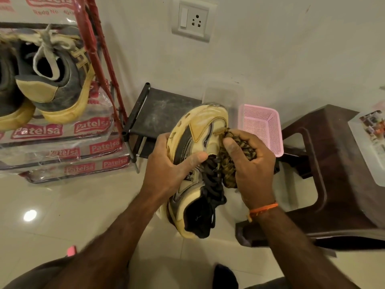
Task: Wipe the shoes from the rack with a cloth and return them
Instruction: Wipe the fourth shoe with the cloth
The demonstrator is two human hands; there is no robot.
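Item, frame centre: cream sneaker (198,163), held off the floor; my left hand (166,170) grips its sole edge, thumb on the laces; my right hand (248,159) bunches a patterned cloth (228,163) against the upper; I judge it light, stiff-soled, soft-topped; red rack (98,59) upper left.

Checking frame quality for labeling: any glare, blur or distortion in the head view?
Head view: warm indoor light; a bright glare spot on the floor tile at left; wide-angle bending tilts the rack and the wall socket; frame edges look soft, with the forearms at the bottom slightly blurred; the shoe and cloth at centre are sharp enough to read.
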